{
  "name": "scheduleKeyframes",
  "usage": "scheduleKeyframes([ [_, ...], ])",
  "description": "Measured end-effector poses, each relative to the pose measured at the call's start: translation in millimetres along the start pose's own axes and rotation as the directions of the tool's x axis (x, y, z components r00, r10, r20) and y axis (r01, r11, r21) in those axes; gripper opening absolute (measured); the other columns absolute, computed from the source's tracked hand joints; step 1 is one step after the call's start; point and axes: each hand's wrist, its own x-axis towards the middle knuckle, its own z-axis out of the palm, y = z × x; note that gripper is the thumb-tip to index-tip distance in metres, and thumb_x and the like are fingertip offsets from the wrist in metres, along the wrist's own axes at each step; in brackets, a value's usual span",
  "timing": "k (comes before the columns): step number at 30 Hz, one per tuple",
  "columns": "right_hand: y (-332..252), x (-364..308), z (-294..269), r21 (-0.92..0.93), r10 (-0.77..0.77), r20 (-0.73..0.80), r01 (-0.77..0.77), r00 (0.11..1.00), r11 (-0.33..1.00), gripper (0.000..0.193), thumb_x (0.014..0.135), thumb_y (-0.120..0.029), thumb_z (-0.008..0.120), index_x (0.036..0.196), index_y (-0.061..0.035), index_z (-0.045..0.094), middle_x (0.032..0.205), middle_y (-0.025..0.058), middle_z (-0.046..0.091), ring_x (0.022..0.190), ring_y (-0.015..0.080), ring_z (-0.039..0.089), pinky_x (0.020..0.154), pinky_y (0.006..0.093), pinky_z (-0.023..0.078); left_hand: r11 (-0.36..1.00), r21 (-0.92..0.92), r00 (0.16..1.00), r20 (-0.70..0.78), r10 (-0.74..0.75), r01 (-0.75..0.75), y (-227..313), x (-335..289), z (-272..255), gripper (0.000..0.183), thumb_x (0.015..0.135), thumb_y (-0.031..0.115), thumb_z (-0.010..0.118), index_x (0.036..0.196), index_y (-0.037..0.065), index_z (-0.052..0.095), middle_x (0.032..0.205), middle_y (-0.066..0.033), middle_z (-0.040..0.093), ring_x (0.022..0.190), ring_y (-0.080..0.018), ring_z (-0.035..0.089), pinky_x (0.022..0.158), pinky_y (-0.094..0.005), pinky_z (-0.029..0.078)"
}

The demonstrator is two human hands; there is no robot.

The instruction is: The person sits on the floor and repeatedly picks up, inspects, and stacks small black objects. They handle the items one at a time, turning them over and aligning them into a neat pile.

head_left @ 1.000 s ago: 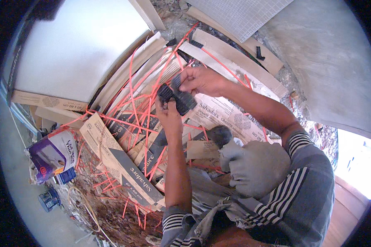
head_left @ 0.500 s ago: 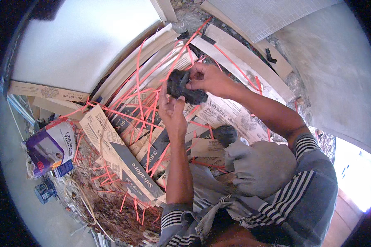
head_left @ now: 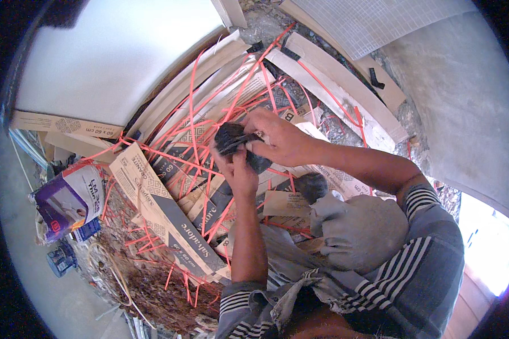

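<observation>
- Holding a black bundle (head_left: 228, 139) in the head view, we have it above strewn cardboard (head_left: 181, 234) and red straps (head_left: 277, 41).
- Our left hand (head_left: 234, 165) grips its lower side between thumb and fingers, some fingertips hidden.
- Our right hand (head_left: 277, 141) pinches its right edge, thumb against fingers.
</observation>
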Motion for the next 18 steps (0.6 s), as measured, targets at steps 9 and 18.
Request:
scheduleKeyframes([
  [9,-11.8,26.6,12.0,0.102,-0.031,-0.217,0.055,0.976,0.993,0.064,0.102,-0.042,0.038,0.148,0.0031,0.031,0.148,0.0277,0.037,0.141,0.0389,0.032,0.117,0.0453,0.022,0.514,0.844,0.987,0.157,0.039,-0.154,-25.1,-24.8,-44.9,0.037,0.097,0.021,0.048,0.128,0.001,0.051,0.123,-0.0231,0.052,0.11,-0.0366,0.052,0.095,-0.0464,0.042],
  [18,-5.8,15.9,44.5,0.446,0.036,-0.058,-0.007,0.998,0.895,0.068,0.104,-0.053,0.026,0.145,-0.001,0.037,0.117,0.0172,0.057,0.107,0.0253,0.058,0.1,0.0391,0.042,0.82,0.499,0.922,0.094,-0.375,0.282,9.0,-39.6,-23.8,0.035,0.096,0.013,0.043,0.128,-0.002,0.05,0.121,-0.0142,0.055,0.11,-0.0235,0.054,0.096,-0.0356,0.042],
])
